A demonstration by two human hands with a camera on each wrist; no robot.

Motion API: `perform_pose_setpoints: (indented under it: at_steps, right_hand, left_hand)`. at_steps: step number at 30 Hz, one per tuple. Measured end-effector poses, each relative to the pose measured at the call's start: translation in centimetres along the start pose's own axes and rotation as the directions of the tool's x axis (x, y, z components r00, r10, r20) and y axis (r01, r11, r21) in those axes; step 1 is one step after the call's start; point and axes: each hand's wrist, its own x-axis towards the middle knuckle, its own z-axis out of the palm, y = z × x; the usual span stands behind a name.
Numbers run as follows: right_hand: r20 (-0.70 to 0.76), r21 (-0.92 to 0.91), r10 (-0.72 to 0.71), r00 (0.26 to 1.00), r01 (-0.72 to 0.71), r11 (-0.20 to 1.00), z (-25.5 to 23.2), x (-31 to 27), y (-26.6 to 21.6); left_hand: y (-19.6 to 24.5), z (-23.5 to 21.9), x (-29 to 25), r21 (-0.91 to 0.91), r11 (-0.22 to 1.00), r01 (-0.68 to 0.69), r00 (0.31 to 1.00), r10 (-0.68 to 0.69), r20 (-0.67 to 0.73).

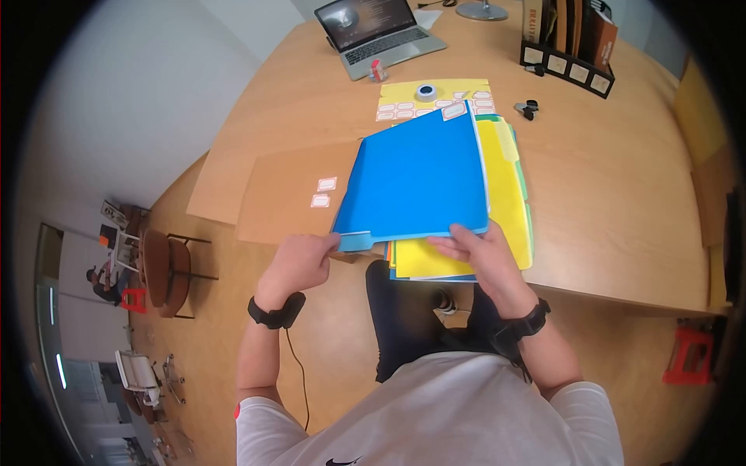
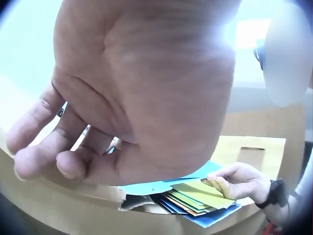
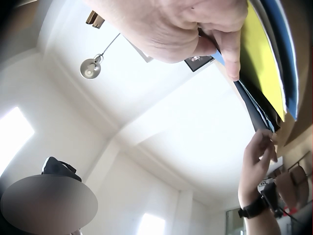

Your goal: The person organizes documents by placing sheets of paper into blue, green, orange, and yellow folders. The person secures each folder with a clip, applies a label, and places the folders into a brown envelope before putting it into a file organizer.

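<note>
A blue file folder [image 1: 420, 171] lies tilted over a stack of folders, a white label on its far right corner. My left hand [image 1: 294, 264] pinches its near left corner, beside the light blue tab. With the thumb on top and fingers beneath, my right hand [image 1: 491, 256] grips the near edge toward the right. Under it show a yellow folder [image 1: 509, 210] and edges of several other colours. To the left is a brown folder [image 1: 284, 206] bearing two red-bordered labels. In the left wrist view, the palm of my left hand [image 2: 142, 93] hides much of the blue folder.
Beyond the folders lies a yellow sheet [image 1: 388, 92] of labels with a tape roll [image 1: 426, 93] on it. An open laptop [image 1: 388, 50] stands at the back left. Black clips [image 1: 527, 109] and a black book holder [image 1: 567, 71] are to the right.
</note>
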Motion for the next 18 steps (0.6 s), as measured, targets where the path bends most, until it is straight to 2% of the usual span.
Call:
perform_pose_setpoints:
  at_steps: [4,9,10,13,16,18]
  right_hand:
    - [0.095,0.034,0.038,0.995,-0.042,0.999,1.5,-0.5,1.2]
    - [0.256,-0.083,0.218,0.942,-0.203,0.976,2.8,0.1,1.7]
    - [0.216,-0.127,0.196,0.957,-0.171,0.977,3.0,0.0,1.2]
    - [0.099,-0.213,0.096,0.99,-0.073,0.974,3.1,-0.5,-0.5]
    - [0.022,-0.233,-0.016,1.0,0.021,0.972,2.1,-0.2,-1.1]
    - [0.02,-0.286,-0.043,0.999,0.047,0.957,1.9,0.4,-0.5]
  left_hand:
    - [0.2,-0.2,0.4,-0.063,0.998,-0.026,0.999,0.024,-0.044]
    - [1.4,-0.7,1.2,-0.231,0.963,0.137,0.972,-0.175,-0.156]
    - [1.4,-0.6,1.4,-0.256,0.95,0.179,0.957,-0.229,-0.181]
    - [1.0,-0.3,2.4,-0.036,0.959,0.281,0.945,-0.283,-0.164]
    - [-0.2,1.4,2.8,-0.033,0.979,0.199,0.944,-0.201,-0.262]
    - [-0.2,1.5,3.1,-0.091,0.976,0.199,0.944,-0.216,-0.251]
